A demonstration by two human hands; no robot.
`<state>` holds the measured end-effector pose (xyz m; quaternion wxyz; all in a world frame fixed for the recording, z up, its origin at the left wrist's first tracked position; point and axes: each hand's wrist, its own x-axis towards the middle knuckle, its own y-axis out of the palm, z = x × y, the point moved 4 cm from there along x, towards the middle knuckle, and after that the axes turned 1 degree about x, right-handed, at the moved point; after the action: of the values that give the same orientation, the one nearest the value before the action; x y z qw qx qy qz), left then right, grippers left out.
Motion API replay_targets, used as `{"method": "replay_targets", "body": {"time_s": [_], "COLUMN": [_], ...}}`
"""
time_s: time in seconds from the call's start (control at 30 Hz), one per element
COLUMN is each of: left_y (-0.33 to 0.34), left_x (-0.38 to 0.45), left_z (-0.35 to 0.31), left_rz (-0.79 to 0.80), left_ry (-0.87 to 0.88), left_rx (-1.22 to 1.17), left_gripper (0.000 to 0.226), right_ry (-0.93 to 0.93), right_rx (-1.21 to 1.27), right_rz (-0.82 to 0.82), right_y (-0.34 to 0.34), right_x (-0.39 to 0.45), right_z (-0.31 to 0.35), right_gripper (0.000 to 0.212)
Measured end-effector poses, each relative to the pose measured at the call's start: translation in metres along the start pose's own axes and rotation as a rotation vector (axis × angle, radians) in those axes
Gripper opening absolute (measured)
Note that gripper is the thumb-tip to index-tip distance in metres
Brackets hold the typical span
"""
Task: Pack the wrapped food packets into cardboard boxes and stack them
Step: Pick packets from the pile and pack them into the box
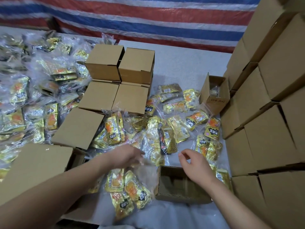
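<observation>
Far to the left of both hands, a deep heap of gold packets in clear wrap (33, 90) covers the surface, and a large closed cardboard box (33, 169) lies just outside the left forearm. Beyond the left hand's fingers, closed brown boxes (105, 66) stand in a block, two stacked pairs at the back and single ones (77, 128) stepping nearer. The left hand (127, 156) reaches forward over the loose packets; its fingers are blurred, seem loosely bent onto clear wrapping at their tips, and I cannot tell whether they pinch it. Just below that hand lie three gold packets (130, 190) with orange pictures, touching one another. Between the two sets of fingers and beyond them, more loose packets (173, 129) are scattered on the pale grey cloth (179, 63). The right hand (193, 162) hovers with fingers curled and slightly apart, thumb near the forefinger, holding nothing visible. Directly beneath it sits an open box (175, 187), its inside dark. Farther past the right fingers, a second open box (214, 95) is tipped on its side. To the right of everything rises a wall of stacked closed boxes (267, 113), with a red, white and blue striped tarp (148, 19) behind.
</observation>
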<state>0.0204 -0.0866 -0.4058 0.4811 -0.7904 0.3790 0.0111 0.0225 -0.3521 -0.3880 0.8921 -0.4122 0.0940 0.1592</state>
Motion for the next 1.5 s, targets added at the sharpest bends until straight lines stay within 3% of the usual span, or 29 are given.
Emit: {"method": "replay_targets", "body": {"time_s": [0.07,0.13,0.17,0.23,0.3,0.4,0.53,0.63,0.73,0.8,0.93,1.0,1.1,1.2,1.3,1.37,1.5], "left_y": [-0.022,-0.049,-0.062,-0.085,-0.103,-0.119,-0.126,-0.124,-0.117,-0.111,-0.101,-0.089,-0.051,0.006,0.051,0.062,0.068], "left_x": [-0.002,-0.005,-0.006,-0.005,0.002,0.018,0.039,0.046,0.051,0.054,0.050,0.043,0.034,0.032,0.035,0.036,0.042], "left_z": [0.004,0.007,0.004,-0.009,-0.033,-0.080,-0.127,-0.143,-0.158,-0.162,-0.155,-0.138,-0.110,-0.090,-0.075,-0.069,-0.064], "left_rz": [-0.102,-0.324,-0.437,-0.613,-0.722,-0.796,-0.789,-0.702,-0.552,-0.480,-0.269,-0.266,-0.259,-0.105,0.018,0.003,-0.082], "left_ry": [-0.176,-0.318,-0.360,-0.409,-0.401,-0.329,-0.193,-0.158,-0.073,-0.034,0.096,0.037,-0.163,-0.233,-0.209,-0.242,-0.235], "left_rx": [-0.274,-0.475,-0.591,-0.785,-0.903,-0.967,-0.963,-0.791,-0.675,-0.718,-1.049,-1.146,-0.750,-0.389,-0.401,-0.466,-0.439], "left_gripper": [0.020,0.024,0.028,0.040,0.045,0.044,0.038,0.020,0.018,0.022,0.031,0.043,0.048,0.053,0.043,0.037,0.037], "right_ry": [0.023,0.079,0.108,0.105,0.065,0.019,0.050,0.088,0.115,0.134,0.093,0.126,0.086,-0.064,-0.132,-0.106,0.023], "right_rx": [0.144,0.329,0.434,0.634,0.760,0.807,0.745,0.755,0.770,0.772,0.747,0.763,0.601,0.353,0.178,0.010,-0.262], "right_rz": [-0.013,0.003,0.019,0.037,0.045,0.025,-0.043,-0.106,-0.163,-0.168,-0.287,-0.346,-0.207,0.092,0.374,0.544,0.714], "right_y": [-0.002,-0.003,-0.004,-0.007,-0.017,-0.036,-0.054,-0.070,-0.079,-0.079,-0.086,-0.093,-0.093,-0.072,-0.039,-0.017,0.016], "right_x": [0.002,0.001,0.001,0.003,0.010,0.022,0.034,0.040,0.042,0.040,0.032,0.021,0.002,-0.015,-0.026,-0.028,-0.017], "right_z": [0.006,0.014,0.020,0.035,0.059,0.094,0.112,0.103,0.089,0.083,0.062,0.044,0.021,0.015,0.017,0.009,-0.019], "right_gripper": [0.022,0.013,0.023,0.070,0.101,0.117,0.106,0.096,0.112,0.118,0.058,0.058,0.076,0.056,0.022,0.008,0.034]}}
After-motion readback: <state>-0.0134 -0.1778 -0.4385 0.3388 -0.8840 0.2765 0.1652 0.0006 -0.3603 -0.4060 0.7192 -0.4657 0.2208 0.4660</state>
